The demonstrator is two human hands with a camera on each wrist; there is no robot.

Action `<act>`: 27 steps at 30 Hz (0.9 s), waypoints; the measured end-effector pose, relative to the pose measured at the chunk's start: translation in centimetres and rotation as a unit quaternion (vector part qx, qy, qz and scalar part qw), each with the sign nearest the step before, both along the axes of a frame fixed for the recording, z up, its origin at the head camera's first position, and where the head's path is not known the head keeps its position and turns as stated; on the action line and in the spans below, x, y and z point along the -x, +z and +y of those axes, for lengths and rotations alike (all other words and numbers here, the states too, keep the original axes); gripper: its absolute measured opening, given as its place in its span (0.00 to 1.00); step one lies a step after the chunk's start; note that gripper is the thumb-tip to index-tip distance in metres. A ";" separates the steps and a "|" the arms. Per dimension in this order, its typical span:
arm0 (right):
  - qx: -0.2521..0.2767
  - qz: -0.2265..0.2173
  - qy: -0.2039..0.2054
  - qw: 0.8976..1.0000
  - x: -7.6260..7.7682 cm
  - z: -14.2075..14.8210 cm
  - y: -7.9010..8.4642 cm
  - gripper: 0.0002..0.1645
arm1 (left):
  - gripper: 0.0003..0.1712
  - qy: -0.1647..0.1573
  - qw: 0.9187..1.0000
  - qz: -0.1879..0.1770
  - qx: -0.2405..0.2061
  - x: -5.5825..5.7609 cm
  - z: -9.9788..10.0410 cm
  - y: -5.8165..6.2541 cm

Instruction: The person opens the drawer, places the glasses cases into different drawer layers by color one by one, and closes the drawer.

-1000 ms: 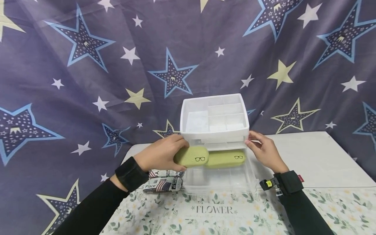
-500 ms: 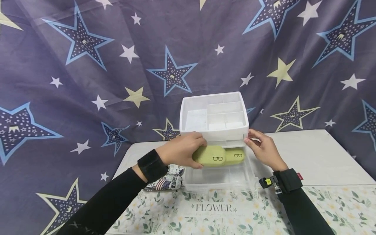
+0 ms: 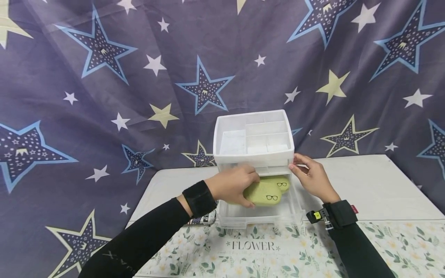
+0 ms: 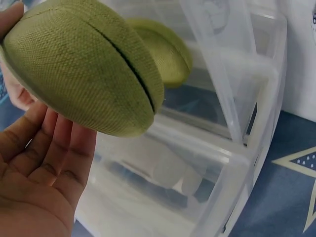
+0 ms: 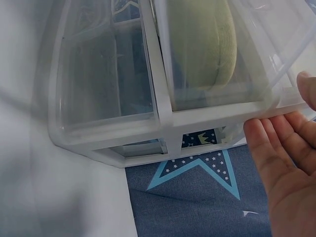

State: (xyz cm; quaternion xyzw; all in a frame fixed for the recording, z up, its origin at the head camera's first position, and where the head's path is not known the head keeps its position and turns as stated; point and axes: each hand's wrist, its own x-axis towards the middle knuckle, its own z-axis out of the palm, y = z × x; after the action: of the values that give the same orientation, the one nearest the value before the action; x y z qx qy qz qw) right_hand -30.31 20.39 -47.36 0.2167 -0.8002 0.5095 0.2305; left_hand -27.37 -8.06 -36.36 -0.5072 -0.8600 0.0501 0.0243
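A green eyeglass case (image 3: 263, 196), printed with a small pair of glasses, is gripped by my left hand (image 3: 233, 184) above the pulled-out lower drawer (image 3: 245, 222). In the left wrist view the thumb and fingers lie on opposite sides of this case. Behind it, a second green eyeglass case (image 3: 282, 181) lies in the clear drawer, partly covered by the first in the head view. My right hand (image 3: 314, 177) pinches the right side of the white drawer unit (image 3: 255, 159). Its fingers press under the white frame (image 5: 212, 116) in the right wrist view.
Divided compartments (image 3: 267, 141) form the unit's open top. Left of the drawer, a newspaper-print package (image 3: 204, 219) shows partly behind my left arm. A floral cloth (image 3: 257, 262) covers the front of the white table, and a star-patterned curtain (image 3: 243, 88) hangs behind.
My left hand has carried the eyeglass case rightward, then slightly lower over the drawer, overlapping the other case more. The right hand has stayed at the unit's side.
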 end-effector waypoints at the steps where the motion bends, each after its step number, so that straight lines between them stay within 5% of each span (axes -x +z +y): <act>1: 0.000 0.000 0.000 1.000 0.0 0.0 0.0 0.20 | 0.38 0.003 1.000 0.001 0.007 0.0 0.1 -0.2; 17: 0.000 -0.003 -0.003 1.000 0.1 0.2 -0.1 0.20 | 0.35 0.004 0.999 -0.006 0.048 0.3 2.9 -1.5; 27: 0.003 -0.003 0.003 1.000 0.0 0.1 -0.1 0.19 | 0.34 0.016 0.997 -0.045 0.057 0.0 3.5 -2.4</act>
State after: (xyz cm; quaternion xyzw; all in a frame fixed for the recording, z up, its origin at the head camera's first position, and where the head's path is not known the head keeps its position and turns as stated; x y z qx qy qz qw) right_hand -30.31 20.48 -47.45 0.2170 -0.7984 0.5136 0.2272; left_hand -27.38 -4.54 -38.76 -0.4960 -0.8638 0.0762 -0.0443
